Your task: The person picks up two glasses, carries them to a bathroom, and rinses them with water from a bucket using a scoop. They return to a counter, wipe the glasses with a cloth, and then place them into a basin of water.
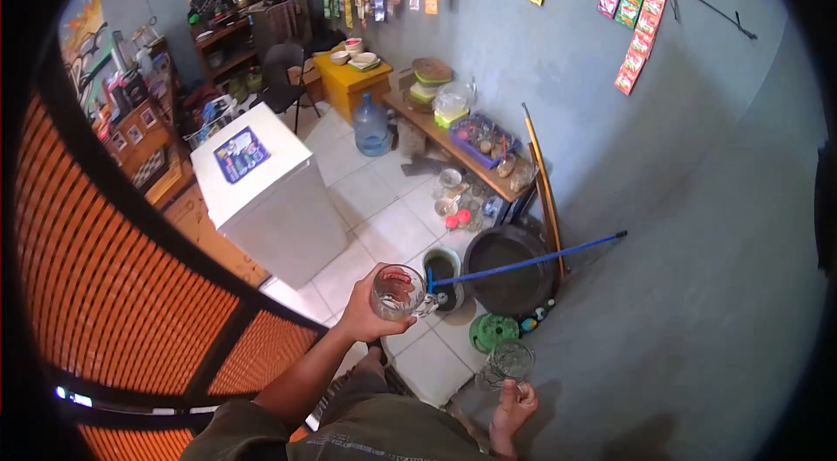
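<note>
A clear glass mug (398,294) with red print is in my left hand (362,308), its fingers and thumb wrapped round the side. The mug's handle points right, over the bucket. Lower right, my right hand (516,409) grips a second clear glass (511,362) at its near edge, with the thumb on top. This glass overlaps the green plastic item (493,333) in view. The two glasses are apart.
A white chest (261,191) stands left, beside an orange mesh panel (113,261). Ahead are a bucket (443,274) with a blue stick (540,261), a black basin (506,265), a water jug (371,130) and a wooden bench (471,156). A grey wall (680,287) bounds the right.
</note>
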A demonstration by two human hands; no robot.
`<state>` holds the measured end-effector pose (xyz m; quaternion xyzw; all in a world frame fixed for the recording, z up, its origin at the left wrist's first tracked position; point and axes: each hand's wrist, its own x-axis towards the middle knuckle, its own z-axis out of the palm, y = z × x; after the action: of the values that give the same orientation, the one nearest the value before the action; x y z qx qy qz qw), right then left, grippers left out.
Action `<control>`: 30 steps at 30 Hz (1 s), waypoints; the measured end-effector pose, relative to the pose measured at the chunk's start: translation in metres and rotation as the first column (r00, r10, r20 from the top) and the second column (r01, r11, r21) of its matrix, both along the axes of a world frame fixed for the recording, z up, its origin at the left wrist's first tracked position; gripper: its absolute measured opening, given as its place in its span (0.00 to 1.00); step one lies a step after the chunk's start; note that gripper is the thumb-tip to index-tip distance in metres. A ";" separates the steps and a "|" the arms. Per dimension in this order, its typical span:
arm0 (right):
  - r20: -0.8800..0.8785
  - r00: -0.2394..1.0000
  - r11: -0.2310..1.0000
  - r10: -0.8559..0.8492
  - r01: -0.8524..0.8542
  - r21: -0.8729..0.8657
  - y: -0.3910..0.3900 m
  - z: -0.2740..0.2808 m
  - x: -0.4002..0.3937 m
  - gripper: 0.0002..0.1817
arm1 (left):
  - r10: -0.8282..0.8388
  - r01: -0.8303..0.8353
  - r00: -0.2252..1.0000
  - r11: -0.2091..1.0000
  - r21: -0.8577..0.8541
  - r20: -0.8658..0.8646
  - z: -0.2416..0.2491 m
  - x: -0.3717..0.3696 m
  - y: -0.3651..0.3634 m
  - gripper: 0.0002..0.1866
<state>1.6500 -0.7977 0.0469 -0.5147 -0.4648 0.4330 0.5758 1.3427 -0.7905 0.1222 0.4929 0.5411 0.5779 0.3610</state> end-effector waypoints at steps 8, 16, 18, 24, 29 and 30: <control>-0.088 0.996 0.999 -0.032 0.033 0.006 0.129 0.020 -0.127 0.27 | -0.024 0.036 0.997 0.984 0.175 -0.069 0.019 -0.136 0.138 0.34; -0.047 0.999 0.994 0.007 -0.001 0.113 0.220 0.059 -0.215 0.26 | 0.130 -0.110 0.989 0.965 0.237 -0.072 0.057 -0.243 0.216 0.32; -0.035 0.999 0.994 0.042 -0.038 0.102 0.249 0.057 -0.233 0.26 | 0.168 -0.147 0.982 0.965 0.219 -0.084 0.058 -0.267 0.227 0.32; -0.064 0.994 0.993 0.092 -0.087 0.078 0.349 0.061 -0.310 0.27 | 0.274 -0.276 0.961 0.955 0.106 0.034 0.036 -0.336 0.263 0.32; -0.063 0.924 0.920 0.376 -0.365 0.141 0.455 0.059 -0.375 0.24 | 0.388 -0.386 0.922 0.919 0.075 -0.006 0.012 -0.402 0.294 0.31; -0.046 0.897 0.887 0.440 -0.426 0.180 0.476 0.056 -0.389 0.23 | 0.442 -0.440 0.897 0.894 0.081 -0.016 0.011 -0.412 0.298 0.30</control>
<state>1.2609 -0.3215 0.1026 -0.3294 -0.5773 0.5319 0.5247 0.9306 -0.4921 0.1334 0.3803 0.6226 0.6563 0.1927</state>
